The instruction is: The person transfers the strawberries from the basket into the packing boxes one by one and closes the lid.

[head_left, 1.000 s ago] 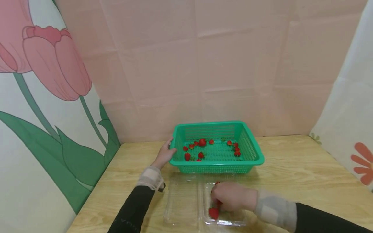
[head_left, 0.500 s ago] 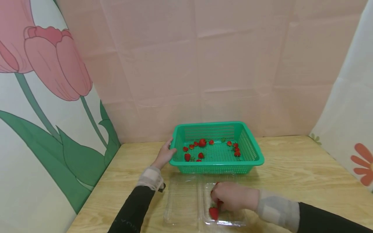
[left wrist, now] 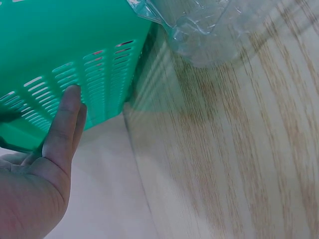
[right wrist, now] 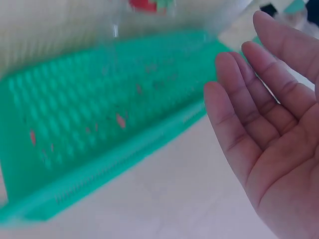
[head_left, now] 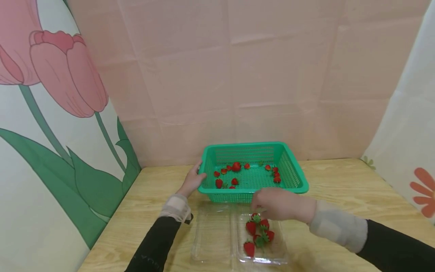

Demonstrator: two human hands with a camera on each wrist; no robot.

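Note:
A green plastic basket (head_left: 291,166) stands on the wooden table with several strawberries (head_left: 236,166) in it. My left hand (head_left: 192,180) rests against its left wall, fingers straight along the mesh (left wrist: 70,107). In front of the basket lies a clear hinged plastic box (head_left: 210,241); its right half holds several strawberries (head_left: 258,232). My right hand (head_left: 280,204) hovers above that box, just before the basket's front wall, open and holding nothing. The right wrist view shows its straight fingers (right wrist: 261,124) beside the green basket (right wrist: 89,144).
The wooden table (head_left: 357,204) stretches right and left of the basket. A pink backdrop stands close behind it, and printed flower panels close off both sides.
My right hand has lifted out of the clear box and moved up toward the basket, uncovering a group of strawberries it left there. The left hand has stayed on the basket.

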